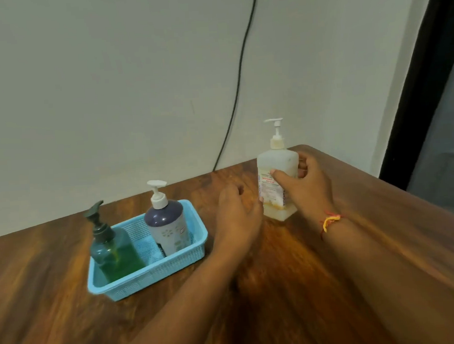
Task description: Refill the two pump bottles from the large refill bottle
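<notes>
A large translucent white refill bottle (276, 168) with a white pump head stands upright near the table's far right corner, a little yellowish liquid at its bottom. My right hand (306, 185) is wrapped around its body. My left hand (236, 211) hovers just left of the bottle's base, fingers loosely curled, a fingertip touching or almost touching it. In a light blue basket (173, 267) stand two pump bottles: a clear blue one with green liquid and a dark pump (113, 249), and a purple-and-white one with a white pump (166, 224).
The wooden table (282, 289) meets a pale wall at the back. A black cable (238, 82) runs down the wall behind the table. A dark door frame (426, 77) stands at the right, past the table's right edge.
</notes>
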A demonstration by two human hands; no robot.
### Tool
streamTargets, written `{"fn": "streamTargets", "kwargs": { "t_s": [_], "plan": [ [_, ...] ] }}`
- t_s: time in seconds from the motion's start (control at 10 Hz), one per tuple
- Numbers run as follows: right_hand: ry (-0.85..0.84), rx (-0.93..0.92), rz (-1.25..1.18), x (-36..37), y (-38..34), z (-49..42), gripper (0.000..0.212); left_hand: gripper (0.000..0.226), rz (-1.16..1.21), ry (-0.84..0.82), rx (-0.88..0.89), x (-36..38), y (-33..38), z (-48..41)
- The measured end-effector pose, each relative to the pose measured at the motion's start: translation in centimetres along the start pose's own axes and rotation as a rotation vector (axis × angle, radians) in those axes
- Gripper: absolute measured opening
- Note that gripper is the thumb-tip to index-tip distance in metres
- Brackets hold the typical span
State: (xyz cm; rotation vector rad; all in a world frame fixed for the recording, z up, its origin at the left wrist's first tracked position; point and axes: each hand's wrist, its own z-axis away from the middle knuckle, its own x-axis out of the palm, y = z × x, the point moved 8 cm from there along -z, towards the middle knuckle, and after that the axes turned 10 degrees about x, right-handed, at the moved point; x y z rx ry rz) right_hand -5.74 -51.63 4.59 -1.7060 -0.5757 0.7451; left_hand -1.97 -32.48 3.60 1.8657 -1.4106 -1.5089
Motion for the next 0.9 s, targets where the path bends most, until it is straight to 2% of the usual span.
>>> {"fn": "streamTargets", "kwargs": {
  "t_s": [0.3,0.5,0.8,0.9],
  "plan": [
    [0.056,0.138,0.203,-2.5,0.6,-10.3,0.064,0.060,-0.137,-0.212,-0.174,4.1,-0.7,-4.7],
    [-0.022,0.230,0.312,-1.2,1.1,-12.9,0.071,0.062,-0.284,-0.349,-0.142,4.0,0.6,-4.1],
    [-0.077,0.344,0.356,-1.1,1.1,-13.1,0.086,0.074,-0.372,-0.423,-0.201,2.6,1.1,-2.6],
    [-0.015,0.347,0.355,-2.3,0.4,-11.3,0.088,0.073,-0.393,-0.408,-0.197,0.9,2.2,-1.9]
  ]
}}
